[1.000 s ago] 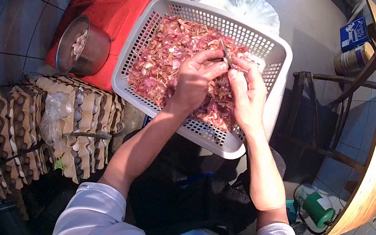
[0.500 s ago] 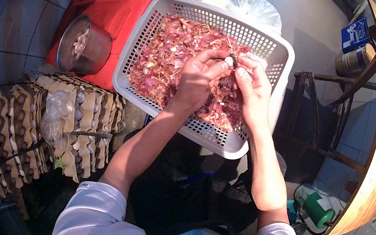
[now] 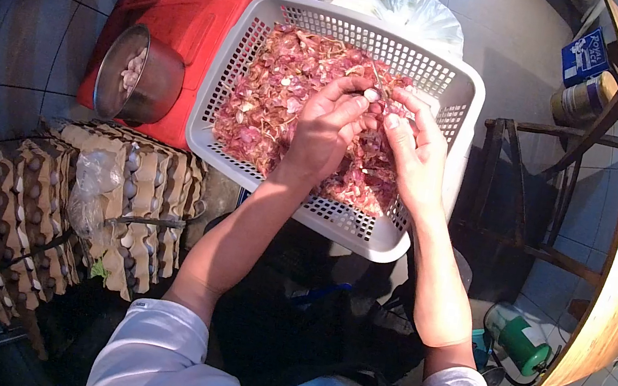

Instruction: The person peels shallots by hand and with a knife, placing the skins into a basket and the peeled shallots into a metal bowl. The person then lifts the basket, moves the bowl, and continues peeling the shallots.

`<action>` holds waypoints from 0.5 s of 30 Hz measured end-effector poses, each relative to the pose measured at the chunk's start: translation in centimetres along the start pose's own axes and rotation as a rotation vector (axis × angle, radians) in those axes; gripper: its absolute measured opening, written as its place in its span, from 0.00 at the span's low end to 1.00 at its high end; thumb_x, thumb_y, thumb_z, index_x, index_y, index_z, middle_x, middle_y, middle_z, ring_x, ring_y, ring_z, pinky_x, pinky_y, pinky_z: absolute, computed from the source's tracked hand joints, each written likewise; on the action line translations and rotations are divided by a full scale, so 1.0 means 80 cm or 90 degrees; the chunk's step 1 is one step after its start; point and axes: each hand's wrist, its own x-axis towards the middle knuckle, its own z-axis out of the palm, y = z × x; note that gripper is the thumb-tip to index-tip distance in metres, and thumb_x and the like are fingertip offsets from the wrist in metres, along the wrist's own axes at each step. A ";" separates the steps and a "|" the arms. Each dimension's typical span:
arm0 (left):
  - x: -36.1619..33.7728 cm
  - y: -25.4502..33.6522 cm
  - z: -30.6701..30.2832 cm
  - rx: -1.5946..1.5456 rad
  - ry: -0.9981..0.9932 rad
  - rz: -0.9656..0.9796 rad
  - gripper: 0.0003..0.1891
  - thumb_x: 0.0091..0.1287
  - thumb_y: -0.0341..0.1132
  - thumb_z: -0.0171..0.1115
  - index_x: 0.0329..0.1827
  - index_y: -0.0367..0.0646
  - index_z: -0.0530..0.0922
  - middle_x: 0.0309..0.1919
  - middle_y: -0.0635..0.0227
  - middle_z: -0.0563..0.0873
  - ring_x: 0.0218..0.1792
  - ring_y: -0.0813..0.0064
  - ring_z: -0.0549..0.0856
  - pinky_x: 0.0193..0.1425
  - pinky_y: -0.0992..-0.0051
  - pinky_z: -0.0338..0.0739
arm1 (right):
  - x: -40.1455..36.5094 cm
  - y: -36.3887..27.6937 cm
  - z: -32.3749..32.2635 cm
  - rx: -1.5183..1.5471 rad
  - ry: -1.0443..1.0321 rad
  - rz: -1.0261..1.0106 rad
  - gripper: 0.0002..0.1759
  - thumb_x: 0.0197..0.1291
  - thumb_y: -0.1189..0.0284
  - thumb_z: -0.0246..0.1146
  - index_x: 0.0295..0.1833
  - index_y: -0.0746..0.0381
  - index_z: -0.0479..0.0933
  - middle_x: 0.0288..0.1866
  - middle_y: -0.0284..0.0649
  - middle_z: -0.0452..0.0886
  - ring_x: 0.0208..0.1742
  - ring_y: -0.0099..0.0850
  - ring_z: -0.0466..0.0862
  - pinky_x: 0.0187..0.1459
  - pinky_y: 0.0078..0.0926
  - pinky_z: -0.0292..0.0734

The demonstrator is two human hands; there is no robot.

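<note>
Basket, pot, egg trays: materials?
Basket: likely molded plastic, satin grey, with regular punched-look holes. Pot: metal, probably stainless or aluminium, dulled, with a soft sheen on its side. Egg trays: apparently pulp board, matte brown, with cupped, rough-edged layers.

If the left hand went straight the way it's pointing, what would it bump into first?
The left hand would probably meet the fingers of the right hand first, though depth is unclear.

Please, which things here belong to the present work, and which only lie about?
In the work: left hand, right hand, small pale piece, reddish bulbs and skins, basket; probably steel pot.

Lying about, seemingly: egg trays, clear bag, blue box, green canister.
</note>
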 end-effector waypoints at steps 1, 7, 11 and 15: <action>0.000 0.000 0.000 -0.003 -0.002 0.002 0.10 0.72 0.25 0.53 0.54 0.37 0.74 0.46 0.63 0.83 0.47 0.74 0.83 0.54 0.73 0.79 | 0.000 0.001 -0.001 -0.034 -0.006 -0.002 0.20 0.67 0.72 0.61 0.62 0.66 0.74 0.52 0.43 0.83 0.56 0.29 0.81 0.57 0.28 0.74; -0.001 0.003 0.004 -0.013 0.002 0.009 0.10 0.72 0.24 0.53 0.55 0.36 0.74 0.47 0.62 0.83 0.48 0.73 0.83 0.57 0.72 0.79 | -0.002 -0.006 0.003 -0.144 -0.002 -0.086 0.19 0.64 0.70 0.63 0.59 0.64 0.76 0.55 0.45 0.83 0.59 0.36 0.81 0.60 0.33 0.72; -0.002 0.002 -0.001 0.032 0.020 0.011 0.11 0.70 0.24 0.57 0.53 0.34 0.74 0.44 0.61 0.84 0.44 0.75 0.84 0.53 0.75 0.80 | -0.001 -0.004 0.001 -0.138 -0.013 -0.069 0.18 0.65 0.69 0.63 0.58 0.64 0.76 0.49 0.44 0.84 0.54 0.33 0.82 0.56 0.31 0.73; -0.001 0.003 -0.002 0.052 0.003 0.009 0.11 0.72 0.24 0.55 0.55 0.34 0.74 0.44 0.61 0.84 0.44 0.74 0.84 0.53 0.75 0.82 | -0.001 -0.008 -0.009 0.071 -0.062 0.069 0.16 0.69 0.69 0.60 0.60 0.61 0.74 0.33 0.34 0.79 0.31 0.20 0.77 0.33 0.18 0.70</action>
